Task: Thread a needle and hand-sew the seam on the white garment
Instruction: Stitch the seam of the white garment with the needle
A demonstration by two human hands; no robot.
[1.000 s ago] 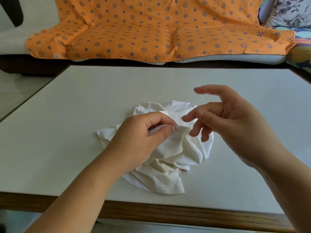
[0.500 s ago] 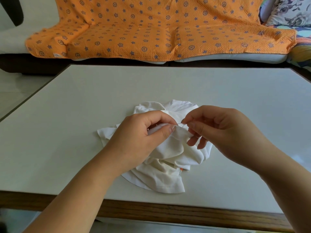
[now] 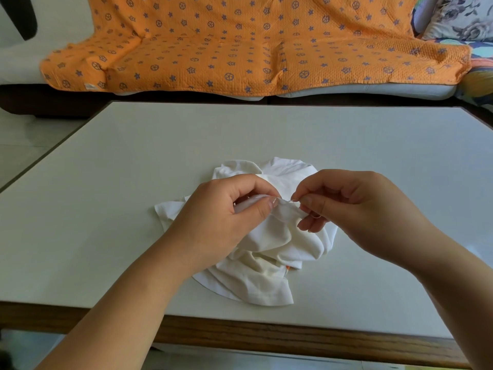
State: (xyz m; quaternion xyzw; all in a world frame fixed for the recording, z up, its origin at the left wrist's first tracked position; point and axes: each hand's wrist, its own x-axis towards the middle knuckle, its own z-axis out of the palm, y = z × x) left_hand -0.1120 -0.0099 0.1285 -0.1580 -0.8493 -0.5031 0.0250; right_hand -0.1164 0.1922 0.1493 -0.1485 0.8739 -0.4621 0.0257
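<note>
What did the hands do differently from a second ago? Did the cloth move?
The right hand came down and left to the fold. Its spread fingers curled in, and it now pinches the needle at the cloth's edge. The left hand kept gripping the fold of the white garment, which stayed bunched in the same spot on the table.

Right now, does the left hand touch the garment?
Touching. The head view shows the left hand pinching a fold of the garment between thumb and fingers.
</note>
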